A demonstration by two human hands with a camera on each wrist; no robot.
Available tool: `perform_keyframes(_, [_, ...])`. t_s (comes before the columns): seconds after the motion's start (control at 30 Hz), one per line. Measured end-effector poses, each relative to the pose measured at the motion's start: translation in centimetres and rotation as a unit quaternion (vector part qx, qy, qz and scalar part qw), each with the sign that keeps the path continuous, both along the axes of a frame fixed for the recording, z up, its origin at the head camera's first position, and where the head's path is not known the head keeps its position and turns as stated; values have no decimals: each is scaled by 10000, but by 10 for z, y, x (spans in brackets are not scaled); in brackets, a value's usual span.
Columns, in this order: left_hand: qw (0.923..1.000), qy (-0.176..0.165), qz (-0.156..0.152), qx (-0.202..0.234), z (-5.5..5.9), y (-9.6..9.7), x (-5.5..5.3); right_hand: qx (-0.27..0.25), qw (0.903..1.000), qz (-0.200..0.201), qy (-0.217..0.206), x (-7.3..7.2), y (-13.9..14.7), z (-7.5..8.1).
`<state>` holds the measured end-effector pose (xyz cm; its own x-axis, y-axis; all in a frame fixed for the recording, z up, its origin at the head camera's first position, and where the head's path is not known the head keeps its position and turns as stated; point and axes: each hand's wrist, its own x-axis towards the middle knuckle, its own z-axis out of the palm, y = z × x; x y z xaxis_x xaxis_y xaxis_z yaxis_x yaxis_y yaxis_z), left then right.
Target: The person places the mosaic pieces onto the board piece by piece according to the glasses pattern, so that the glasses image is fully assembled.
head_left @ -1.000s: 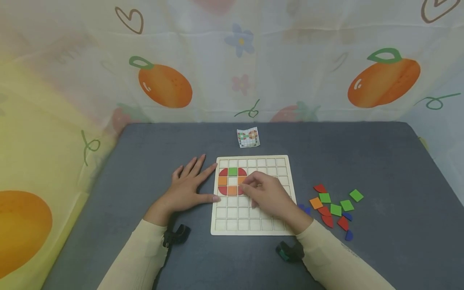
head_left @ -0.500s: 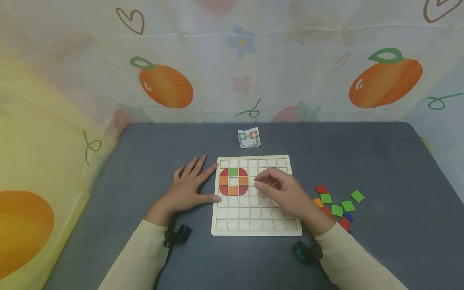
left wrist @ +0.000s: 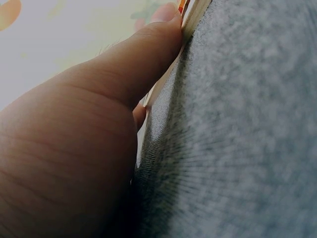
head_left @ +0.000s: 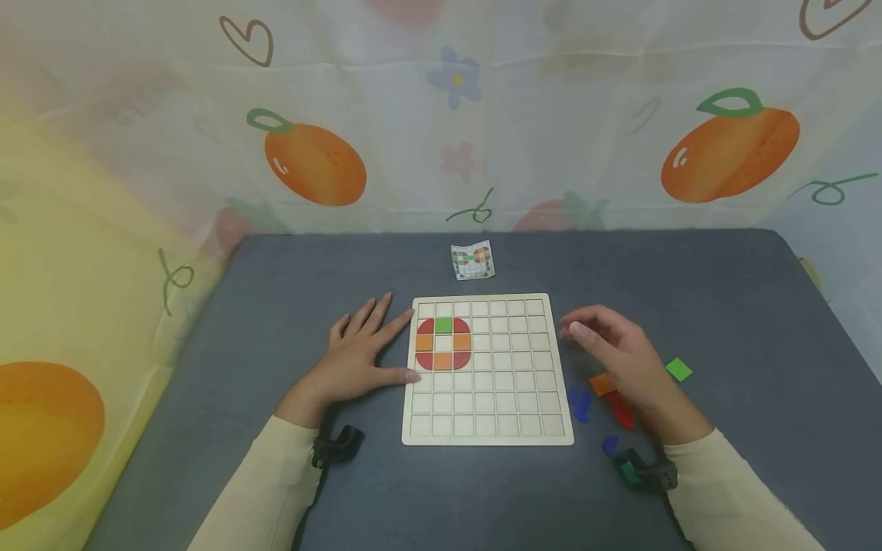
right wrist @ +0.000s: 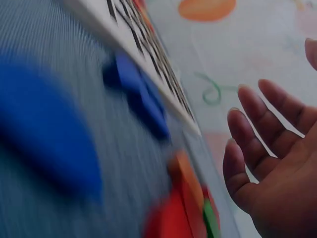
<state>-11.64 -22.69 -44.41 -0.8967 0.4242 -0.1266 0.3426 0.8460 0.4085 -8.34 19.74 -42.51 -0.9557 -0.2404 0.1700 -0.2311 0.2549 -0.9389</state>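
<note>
A pale wooden grid board (head_left: 489,403) lies on the dark table. In its upper left cells, red rounded corner pieces, orange squares (head_left: 442,360) and a green square (head_left: 443,325) surround a cell without a coloured piece. My left hand (head_left: 350,361) is spread flat at the board's left side; its thumb and index fingertip touch the border. In the left wrist view, the thumb (left wrist: 143,54) reaches over the board's edge (left wrist: 195,20). My right hand (head_left: 623,360) hovers right of the board, over loose pieces. In the right wrist view, its loosely bent fingers (right wrist: 262,119) hold nothing.
Beneath my right hand lie orange (head_left: 602,384), red (head_left: 622,411) and green (head_left: 678,370) pieces, some partly hidden by it. Blue pieces (head_left: 582,407) sit beside the board's right edge. A small pattern card (head_left: 472,261) lies beyond the board. A printed cloth (head_left: 537,138) hangs behind the table.
My right hand has moved right, from the coloured pieces on the board to above the loose pieces. An orange square now shows at the ring's right side. My left hand has stayed put.
</note>
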Motion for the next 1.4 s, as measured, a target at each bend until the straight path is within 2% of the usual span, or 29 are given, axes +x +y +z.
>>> perform_keyframes(0.2, [9996, 157, -55, 234, -4, -2, 0, 371, 9982, -444, 141, 5, 38, -4])
perform_keyframes(0.33, [9997, 141, -12, 220, -8, -3, -1, 858, 9934, -734, 208, 8, 64, -7])
perform_keyframes(0.5, [9999, 47, 50, 73, -5, 0, -1, 1554, 9831, -959, -123, 8, 98, -11])
perform_keyframes(0.63, [10000, -22, 39, -40, 0, 2, 0, 2003, 9760, -645, -567, 7, 113, -11])
perform_keyframes(0.7, [10000, -19, 21, -50, 0, 1, 0, 2221, 9726, -373, -574, 6, 113, -11])
perform_keyframes(0.87, [10000, -20, 9, -64, -2, 0, -1, 2521, 9666, 372, -280, 3, 102, -11])
perform_keyframes(1.0, [10000, -15, 24, -84, -2, -1, -1, 2658, 9614, 711, -27, 3, 96, -10])
perform_keyframes(1.13, [10000, -1, 23, -90, -1, -1, -1, 2640, 9610, 796, 208, 5, 91, -10])
perform_keyframes(1.2, [10000, 13, 13, -78, -1, -1, -1, 2557, 9633, 797, 155, 5, 88, -9])
perform_keyframes(1.4, [10000, 17, 4, -33, 0, 0, 0, 2419, 9665, 539, -666, 6, 81, -4])
